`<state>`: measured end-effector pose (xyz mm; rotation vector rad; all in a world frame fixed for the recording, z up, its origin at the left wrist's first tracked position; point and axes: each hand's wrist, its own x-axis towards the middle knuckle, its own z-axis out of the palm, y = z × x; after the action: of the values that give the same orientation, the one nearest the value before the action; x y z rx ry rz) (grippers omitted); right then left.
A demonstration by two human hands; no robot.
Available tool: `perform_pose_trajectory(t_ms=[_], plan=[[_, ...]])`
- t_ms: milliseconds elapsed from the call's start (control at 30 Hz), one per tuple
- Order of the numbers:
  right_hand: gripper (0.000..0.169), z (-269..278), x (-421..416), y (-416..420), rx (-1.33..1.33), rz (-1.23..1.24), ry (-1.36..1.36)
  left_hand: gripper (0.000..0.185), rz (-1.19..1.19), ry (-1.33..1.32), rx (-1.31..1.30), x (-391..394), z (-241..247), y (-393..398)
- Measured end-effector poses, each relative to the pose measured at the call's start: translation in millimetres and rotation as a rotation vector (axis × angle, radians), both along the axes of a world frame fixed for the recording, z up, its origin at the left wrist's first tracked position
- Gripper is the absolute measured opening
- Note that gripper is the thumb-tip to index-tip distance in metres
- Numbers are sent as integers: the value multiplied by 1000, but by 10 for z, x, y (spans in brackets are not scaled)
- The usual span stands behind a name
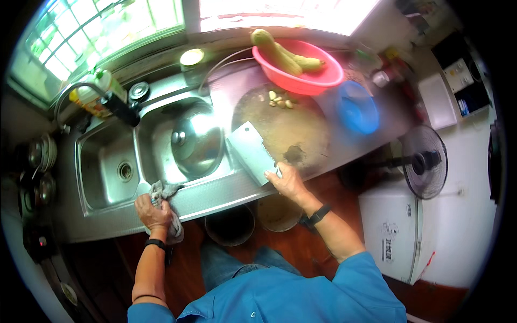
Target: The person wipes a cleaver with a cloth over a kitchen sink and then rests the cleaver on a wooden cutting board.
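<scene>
My right hand grips a broad metal cleaver by its handle; the blade lies over the left edge of a round wooden chopping board. Several peeled garlic cloves rest near the board's far side. At the sink's front rim, my left hand is closed on a grey cloth, part of which hangs over the counter edge. A domed metal lid with a knob sits in the right basin of the steel double sink.
Behind the board, a pink plastic basin holds two long green gourds. A blue plastic container stands to its right. A black faucet overhangs the sink. Below the counter are round containers; a fan stands at right.
</scene>
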<state>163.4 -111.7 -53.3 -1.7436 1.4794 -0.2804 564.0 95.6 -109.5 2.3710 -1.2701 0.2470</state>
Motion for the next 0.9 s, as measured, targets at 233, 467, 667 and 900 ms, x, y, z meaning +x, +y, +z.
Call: perform_pose_trajectory(t_ms=[233,467,667,900], plan=[[28,327,-1183,-36,146,-538,-265,35,18,6,2,-4,-36,51],[36,379,-2045,-277,97,-573,-89,35,-15,11,-1,-2,-62,48],[40,236,-1372,-134,108,-459,-144,34,-13,-37,5,26,-23,51],[50,183,-786,94,117,-268,-84,33,-17,-28,25,16,-52,49]])
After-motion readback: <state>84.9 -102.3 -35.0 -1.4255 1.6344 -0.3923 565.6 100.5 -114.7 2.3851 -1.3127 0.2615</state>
